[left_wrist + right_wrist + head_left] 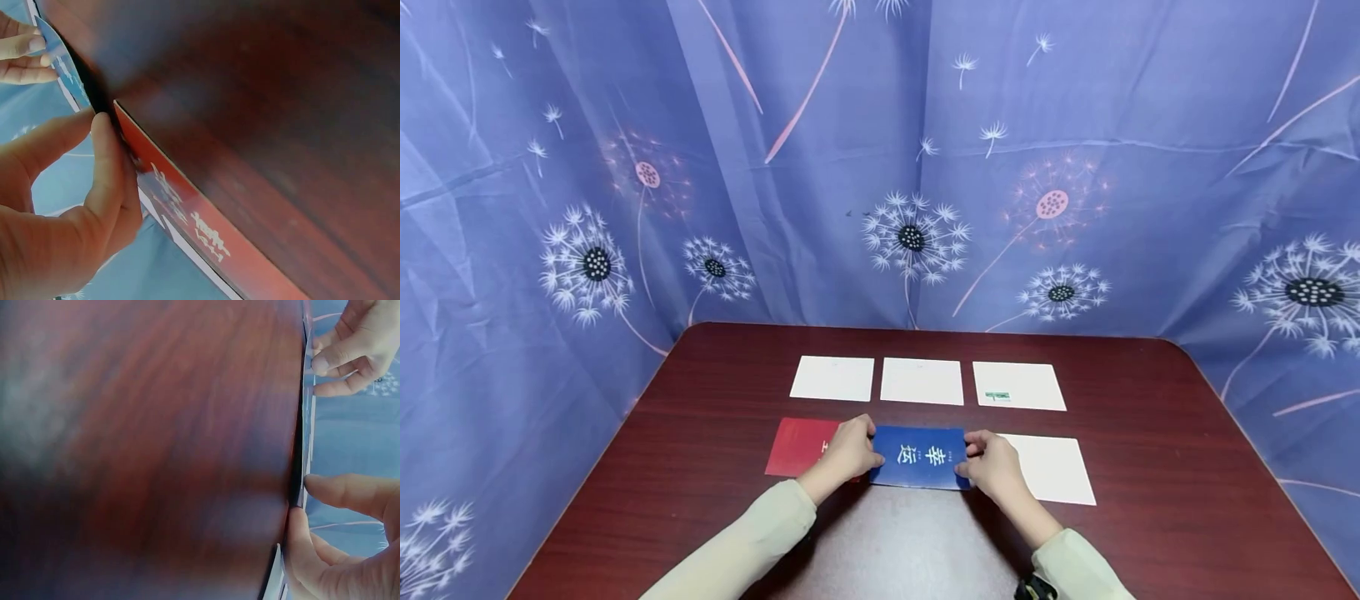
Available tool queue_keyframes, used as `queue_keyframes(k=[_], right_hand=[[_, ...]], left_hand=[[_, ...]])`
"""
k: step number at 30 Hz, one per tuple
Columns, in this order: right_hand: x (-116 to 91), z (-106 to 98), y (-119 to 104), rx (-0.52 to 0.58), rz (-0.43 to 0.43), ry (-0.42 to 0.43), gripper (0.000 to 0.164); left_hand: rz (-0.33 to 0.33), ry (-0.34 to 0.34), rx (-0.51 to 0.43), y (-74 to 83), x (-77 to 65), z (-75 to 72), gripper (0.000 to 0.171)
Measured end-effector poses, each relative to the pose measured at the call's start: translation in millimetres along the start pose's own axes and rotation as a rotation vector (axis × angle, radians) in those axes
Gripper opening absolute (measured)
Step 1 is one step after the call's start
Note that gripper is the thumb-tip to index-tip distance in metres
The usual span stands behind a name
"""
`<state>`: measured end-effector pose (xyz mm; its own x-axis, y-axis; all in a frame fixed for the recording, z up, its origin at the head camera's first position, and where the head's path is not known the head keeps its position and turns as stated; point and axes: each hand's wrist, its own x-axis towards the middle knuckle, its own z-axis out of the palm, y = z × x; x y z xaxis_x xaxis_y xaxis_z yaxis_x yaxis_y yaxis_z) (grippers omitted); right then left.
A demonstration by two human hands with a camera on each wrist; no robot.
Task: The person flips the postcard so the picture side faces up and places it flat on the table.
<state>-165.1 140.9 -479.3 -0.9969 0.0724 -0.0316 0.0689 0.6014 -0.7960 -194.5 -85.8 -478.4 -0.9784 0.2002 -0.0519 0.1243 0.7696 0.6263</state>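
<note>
A blue card point(917, 473) with white Chinese characters lies low over the front of the table, its characters turned sideways in the head view. My left hand point(850, 450) pinches its left edge, thumb on top. At the opposite edge my right hand point(996, 468) pinches it the same way. In the right wrist view a dark gap shows under the card's edge point(306, 450). Directly left is a red card point(797, 446) with pale lettering, partly hidden behind my left hand. A white card point(1060, 473) lies to the right, partly covered by my right hand.
Behind, a row of white cards lies on the dark red wooden table point(700, 500): a left one point(832, 379), a middle one point(922, 382) and a right one point(1022, 387) with a small green mark. A blue dandelion-print curtain point(820, 250) hangs around the table.
</note>
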Motion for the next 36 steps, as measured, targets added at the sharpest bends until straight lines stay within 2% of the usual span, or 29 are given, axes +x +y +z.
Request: queue_keyframes(k=[7,13,17,22,26,29,32,36], right_hand=[[3.7,-0.1,-3.7,-0.078,-0.021,-0.029,0.046],[4.9,-1.2,-5.2,-0.091,-0.031,-0.068,0.044],[3.5,-4.3,-6.4,-0.082,-0.034,-0.076,0.041],[0.4,-15.3,-9.6,-0.019,-0.034,-0.059,0.036],[0.1,-28.8,-10.9,0.018,-0.054,-0.033,0.034],[1.4,-39.7,-8.2,0.004,-0.073,0.006,0.032],[2.0,-51.3,-2.1,-0.023,-0.075,0.043,0.028],[-1.0,-67.0,8.4,-0.076,-0.054,0.089,0.026]], left_hand=[[-0.007,-0.007,0.110,3.2,4.9,-0.7,0.040],[-0.021,-0.038,0.105,5.2,4.7,-1.2,0.041],[-0.013,-0.030,0.079,7.3,2.6,-1.4,0.043],[0.029,0.001,0.007,16.4,-1.1,-3.2,0.037],[0.058,-0.006,-0.082,29.3,-2.9,-1.9,0.034],[0.080,-0.003,-0.152,41.2,-3.5,2.3,0.033],[0.086,0.010,-0.247,54.3,-3.8,8.7,0.030],[0.071,0.002,-0.423,70.5,-3.3,19.6,0.029]])
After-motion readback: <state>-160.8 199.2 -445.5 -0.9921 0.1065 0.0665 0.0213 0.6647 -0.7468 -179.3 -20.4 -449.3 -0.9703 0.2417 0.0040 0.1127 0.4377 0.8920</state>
